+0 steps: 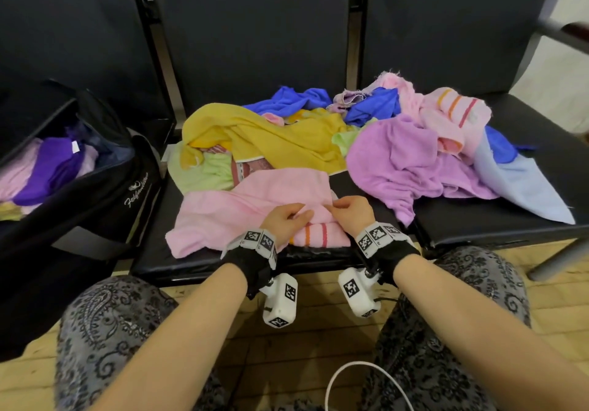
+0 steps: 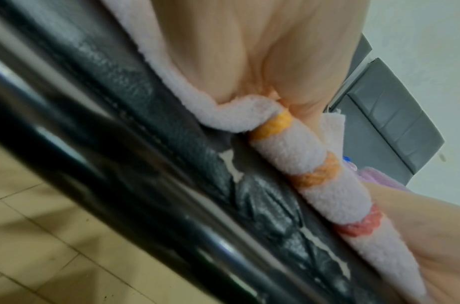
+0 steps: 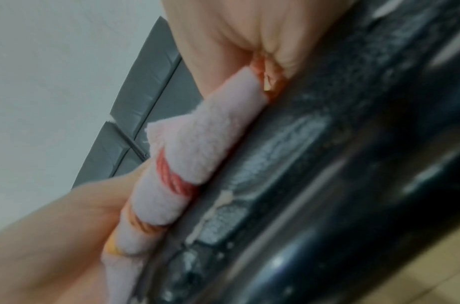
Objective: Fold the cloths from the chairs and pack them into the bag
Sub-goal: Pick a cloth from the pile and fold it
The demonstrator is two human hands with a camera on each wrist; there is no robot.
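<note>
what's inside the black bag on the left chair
The black bag stands open. Inside, a deep purple cloth with a white tag lies on pale pink cloths, and a yellowish edge shows at the near corner. Whatever lies beneath them is covered.

Head looks down; 2 wrists share striped cloth [image 2: 311, 164]
</note>
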